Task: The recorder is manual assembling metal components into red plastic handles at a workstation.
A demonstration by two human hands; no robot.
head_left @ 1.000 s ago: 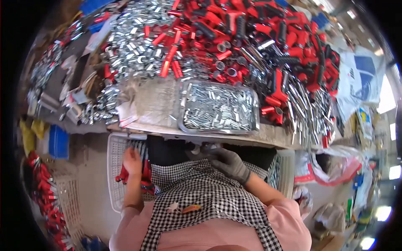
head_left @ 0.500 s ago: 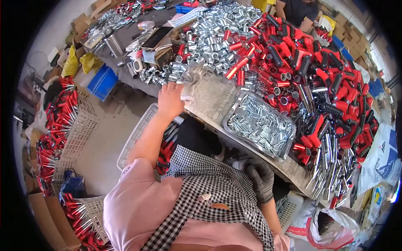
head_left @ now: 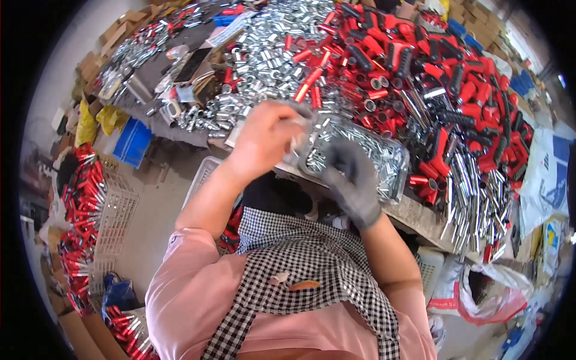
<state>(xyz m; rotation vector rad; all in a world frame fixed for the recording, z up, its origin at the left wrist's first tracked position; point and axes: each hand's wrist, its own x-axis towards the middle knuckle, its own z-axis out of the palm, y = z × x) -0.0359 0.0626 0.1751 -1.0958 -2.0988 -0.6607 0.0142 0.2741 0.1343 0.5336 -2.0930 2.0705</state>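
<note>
My bare left hand [head_left: 264,141] is raised over the front edge of the workbench, its fingers curled and smeared by motion. It grips a crumpled grey glove [head_left: 305,123], partly hidden behind the fingers. To its right, my right hand [head_left: 355,183] wears a dark grey glove and hovers at the near side of a metal tray [head_left: 393,195]. The thumb and fingers of that hand are apart, and nothing shows between them. Small silvery pins [head_left: 375,147] fill the tray, partly covered by the right hand.
Silvery sleeves [head_left: 264,51] lie heaped behind the tray. Red and black handles [head_left: 414,54] pile up at the right, beside bare metal rods [head_left: 471,210]. A dark phone [head_left: 193,65] lies far left. Crates of red-handled parts [head_left: 117,210] stand on the floor at left; an open sack [head_left: 492,294] stands at right.
My left hand has lifted the grey glove off the bench and moved right. My right hand has come up from beside the apron to the tray. The view has shifted.
</note>
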